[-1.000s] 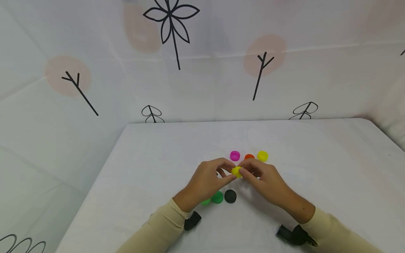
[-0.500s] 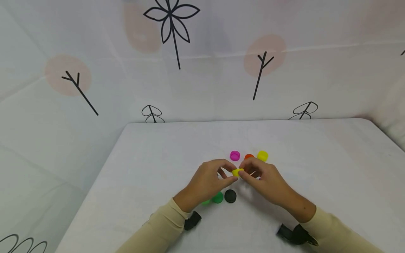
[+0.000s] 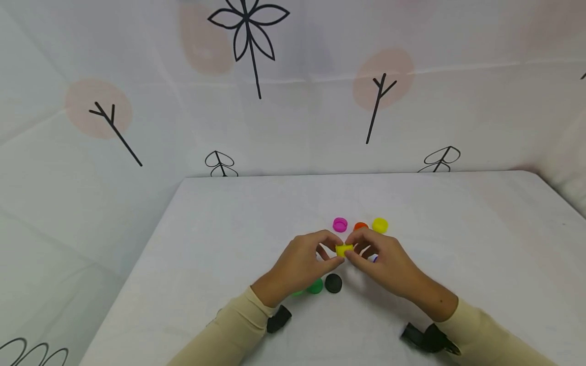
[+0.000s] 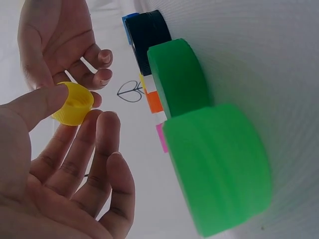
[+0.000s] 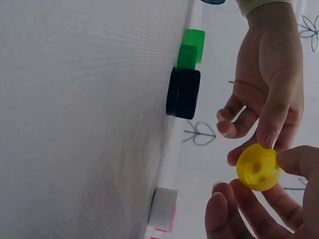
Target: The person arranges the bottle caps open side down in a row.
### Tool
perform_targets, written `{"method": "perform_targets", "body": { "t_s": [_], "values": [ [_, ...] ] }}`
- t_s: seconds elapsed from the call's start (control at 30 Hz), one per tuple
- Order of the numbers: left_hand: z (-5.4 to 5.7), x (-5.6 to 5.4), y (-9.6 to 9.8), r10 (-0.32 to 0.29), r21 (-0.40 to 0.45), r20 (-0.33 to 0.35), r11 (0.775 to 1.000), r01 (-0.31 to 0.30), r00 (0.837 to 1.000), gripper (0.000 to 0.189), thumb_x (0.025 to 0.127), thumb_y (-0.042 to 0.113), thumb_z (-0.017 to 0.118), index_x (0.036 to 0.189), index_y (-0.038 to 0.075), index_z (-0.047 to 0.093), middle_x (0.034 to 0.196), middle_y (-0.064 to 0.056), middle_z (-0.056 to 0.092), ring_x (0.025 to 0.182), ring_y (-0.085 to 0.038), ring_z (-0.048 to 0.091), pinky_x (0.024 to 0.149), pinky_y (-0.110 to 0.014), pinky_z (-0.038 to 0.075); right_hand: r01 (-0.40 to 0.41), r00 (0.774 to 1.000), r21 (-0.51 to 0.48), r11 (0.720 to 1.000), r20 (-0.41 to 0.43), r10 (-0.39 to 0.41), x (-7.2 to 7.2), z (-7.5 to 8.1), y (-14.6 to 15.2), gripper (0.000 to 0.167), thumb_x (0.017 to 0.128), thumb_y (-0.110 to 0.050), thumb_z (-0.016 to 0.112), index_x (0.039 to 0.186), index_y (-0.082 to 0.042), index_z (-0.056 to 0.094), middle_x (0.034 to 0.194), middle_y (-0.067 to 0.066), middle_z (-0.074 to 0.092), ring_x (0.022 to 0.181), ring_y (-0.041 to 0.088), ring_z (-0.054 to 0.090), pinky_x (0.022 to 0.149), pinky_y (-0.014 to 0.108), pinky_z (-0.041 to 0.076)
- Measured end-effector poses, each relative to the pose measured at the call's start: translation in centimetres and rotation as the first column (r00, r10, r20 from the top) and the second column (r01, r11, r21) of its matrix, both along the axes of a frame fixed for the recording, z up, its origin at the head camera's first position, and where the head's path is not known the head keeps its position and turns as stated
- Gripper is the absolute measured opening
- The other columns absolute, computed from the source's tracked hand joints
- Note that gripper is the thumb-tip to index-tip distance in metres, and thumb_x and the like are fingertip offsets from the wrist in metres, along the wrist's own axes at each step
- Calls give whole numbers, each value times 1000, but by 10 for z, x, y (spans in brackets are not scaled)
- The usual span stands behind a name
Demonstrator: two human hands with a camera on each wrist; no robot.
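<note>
A small yellow bottle cap (image 3: 343, 250) is up off the table, between my two hands. My left hand (image 3: 299, 260) pinches its left side between thumb and fingers. From the other side, my right hand (image 3: 389, 262) pinches it too, thumb on the near side. The left wrist view shows the ribbed wall of the yellow cap (image 4: 74, 104); in the right wrist view its round hollow face shows. Below the hands stand a black cap (image 3: 333, 283), a dark green cap (image 3: 315, 285) and a light green cap (image 4: 219, 169), the last partly hidden by my left wrist in the head view.
Behind the hands lie a magenta cap (image 3: 340, 224), an orange cap (image 3: 361, 225) and another yellow cap (image 3: 380, 225). A white cap (image 5: 163, 209) stands low in the right wrist view. The white table (image 3: 256, 208) ends at a patterned cloth backdrop (image 3: 302, 122).
The yellow cap has tipped between the fingers, from its round face towards the head camera to its side. Both hands stay almost in place. A violet bit now shows by the right hand's fingers.
</note>
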State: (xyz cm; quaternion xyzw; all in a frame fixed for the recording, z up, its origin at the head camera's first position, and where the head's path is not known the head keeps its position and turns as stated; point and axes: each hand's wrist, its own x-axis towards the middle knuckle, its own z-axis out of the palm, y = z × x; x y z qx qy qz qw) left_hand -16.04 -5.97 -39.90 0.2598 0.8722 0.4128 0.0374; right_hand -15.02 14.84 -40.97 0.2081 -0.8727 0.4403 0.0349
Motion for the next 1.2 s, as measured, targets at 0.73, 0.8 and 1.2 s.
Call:
{"method": "perform_targets", "body": {
  "t_s": [0.73,0.8,1.2],
  "values": [
    [1,-3,0,9,-95,50,995,-4,999,30,90,25,76,118,18,68,102,8,75,81,1,66,69,-15,51,-83,996,77,994,-28,86,-4,-1,4,20,87,-12,77,103,-16,66,94,-9,69,83,5,65,72,25,58],
    [1,-3,1,13,-110,62,994,-7,998,31,90,26,75,120,18,68,104,7,75,82,0,67,69,-16,51,-89,995,77,993,-31,92,-5,-1,4,21,87,-10,77,103,-16,65,95,-9,69,82,6,65,72,26,58],
    [-1,-4,1,10,-184,81,983,5,997,28,91,30,74,117,20,71,102,10,74,87,-1,67,76,-18,52,-126,992,123,984,7,126,-5,0,5,23,86,-9,77,104,-15,66,97,-8,68,84,5,64,73,25,58]
  ]
}}
